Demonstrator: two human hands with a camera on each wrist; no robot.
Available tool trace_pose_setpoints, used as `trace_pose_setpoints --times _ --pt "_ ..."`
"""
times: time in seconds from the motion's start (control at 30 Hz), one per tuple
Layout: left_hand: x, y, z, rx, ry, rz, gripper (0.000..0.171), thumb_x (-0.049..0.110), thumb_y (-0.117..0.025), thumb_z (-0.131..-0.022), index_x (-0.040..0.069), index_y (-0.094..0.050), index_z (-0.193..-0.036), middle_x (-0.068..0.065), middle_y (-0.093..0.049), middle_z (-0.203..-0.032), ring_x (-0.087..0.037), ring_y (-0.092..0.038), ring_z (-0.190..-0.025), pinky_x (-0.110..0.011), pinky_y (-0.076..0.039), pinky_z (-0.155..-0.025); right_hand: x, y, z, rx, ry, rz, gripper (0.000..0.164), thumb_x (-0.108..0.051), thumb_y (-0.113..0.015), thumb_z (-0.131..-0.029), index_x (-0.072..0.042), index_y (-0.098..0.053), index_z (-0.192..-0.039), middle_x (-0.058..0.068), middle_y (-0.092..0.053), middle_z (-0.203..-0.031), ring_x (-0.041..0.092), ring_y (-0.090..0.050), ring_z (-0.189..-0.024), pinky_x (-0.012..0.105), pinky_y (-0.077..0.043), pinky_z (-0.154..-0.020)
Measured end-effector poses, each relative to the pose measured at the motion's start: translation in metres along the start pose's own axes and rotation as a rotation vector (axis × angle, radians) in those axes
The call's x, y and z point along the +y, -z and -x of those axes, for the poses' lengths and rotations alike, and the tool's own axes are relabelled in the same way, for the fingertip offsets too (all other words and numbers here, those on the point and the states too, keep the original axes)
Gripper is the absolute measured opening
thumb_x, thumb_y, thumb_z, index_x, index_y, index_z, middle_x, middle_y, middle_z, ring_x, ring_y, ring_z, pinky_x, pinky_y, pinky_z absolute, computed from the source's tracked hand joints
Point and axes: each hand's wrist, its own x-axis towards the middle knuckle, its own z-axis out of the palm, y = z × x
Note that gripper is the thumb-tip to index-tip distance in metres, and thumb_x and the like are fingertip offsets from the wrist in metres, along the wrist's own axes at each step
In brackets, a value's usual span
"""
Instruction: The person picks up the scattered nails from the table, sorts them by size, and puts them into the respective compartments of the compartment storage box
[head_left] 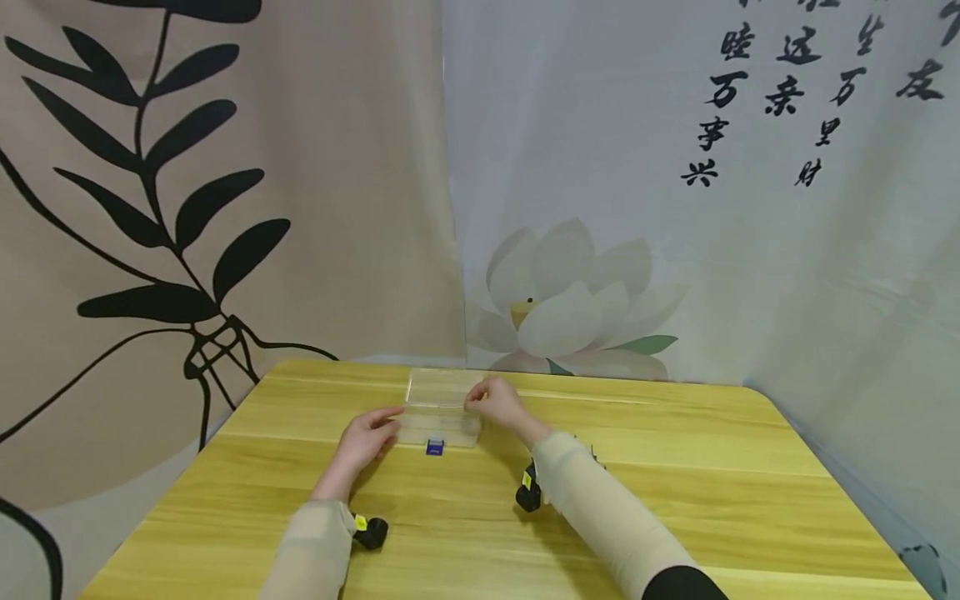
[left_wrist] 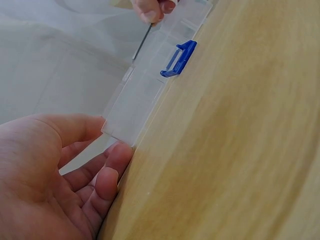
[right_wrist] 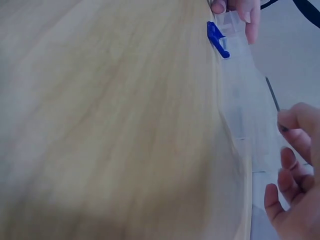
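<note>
A clear plastic box [head_left: 438, 427] lies on the table with its lid [head_left: 438, 386] raised at the back. A blue latch [head_left: 435, 448] sticks out from its near side. My left hand [head_left: 366, 440] holds the box's left end, thumb and fingers at its corners in the left wrist view. Above the box's right part, my right hand [head_left: 498, 406] pinches a thin metal rod [right_wrist: 272, 94] between thumb and forefinger. The rod slants down towards the box, and its exact kind cannot be told. My right hand's other fingers are loosely curled.
The wooden table [head_left: 675, 467] reaches back to a printed cloth backdrop [head_left: 360, 208]. Black wrist cameras [head_left: 370, 532] are strapped at both cuffs. Small thin dark things [head_left: 596, 457] show just beyond the right sleeve, partly hidden by it.
</note>
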Motion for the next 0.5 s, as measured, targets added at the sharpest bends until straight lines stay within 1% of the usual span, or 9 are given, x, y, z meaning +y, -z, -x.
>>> trace_pose_setpoints --times 0.07,0.23,0.33,0.43,0.5 --pt "-0.0002 0.0002 -0.0001 0.001 0.003 -0.002 0.034 0.013 -0.058 -0.098 0.006 -0.06 -0.131 -0.015 -0.066 -0.102 -0.02 -0.059 -0.071 -0.026 -0.045 -0.052 -0.0002 -0.0009 0.0006 -0.011 -0.01 0.006 0.005 -0.011 -0.072 -0.083 -0.008 -0.075 -0.08 -0.002 -0.064 -0.084 0.011 -0.047 -0.073 0.024 -0.04 -0.063" --pt "0.0014 0.001 0.0004 0.001 0.0 -0.009 0.034 0.013 -0.058 -0.098 0.005 -0.06 -0.131 -0.014 -0.066 -0.101 -0.019 -0.058 -0.07 -0.026 -0.046 -0.053 -0.001 -0.0018 0.0014 -0.019 0.01 0.052 0.005 -0.011 -0.073 -0.082 -0.007 -0.075 -0.08 -0.001 -0.058 -0.082 0.011 -0.046 -0.073 0.024 -0.041 -0.063" --pt "0.0026 0.0013 0.0008 -0.002 0.001 -0.009 0.035 0.014 -0.058 -0.098 0.005 -0.06 -0.131 -0.014 -0.066 -0.1 -0.018 -0.057 -0.069 -0.027 -0.046 -0.053 -0.0011 -0.0017 0.0018 -0.029 0.017 0.062 0.006 -0.011 -0.073 -0.082 -0.006 -0.076 -0.08 0.0 -0.058 -0.081 0.011 -0.046 -0.073 0.024 -0.041 -0.064" --pt "0.0027 0.0012 0.001 -0.004 0.0 -0.015 0.035 0.014 -0.058 -0.098 0.005 -0.06 -0.132 -0.014 -0.066 -0.102 -0.018 -0.058 -0.069 -0.027 -0.046 -0.053 0.0 -0.0019 0.0027 -0.042 0.025 0.067 0.006 -0.01 -0.073 -0.082 -0.005 -0.075 -0.079 0.0 -0.058 -0.08 0.011 -0.045 -0.072 0.026 -0.042 -0.065" --pt "0.0023 0.0009 0.0014 -0.004 0.002 -0.019 0.035 0.013 -0.058 -0.098 0.006 -0.06 -0.132 -0.015 -0.066 -0.104 -0.019 -0.058 -0.07 -0.027 -0.046 -0.053 0.0012 -0.0023 0.0034 -0.05 0.024 0.077 0.007 -0.01 -0.072 -0.083 -0.005 -0.075 -0.079 0.0 -0.061 -0.076 0.01 -0.046 -0.068 0.027 -0.044 -0.071"
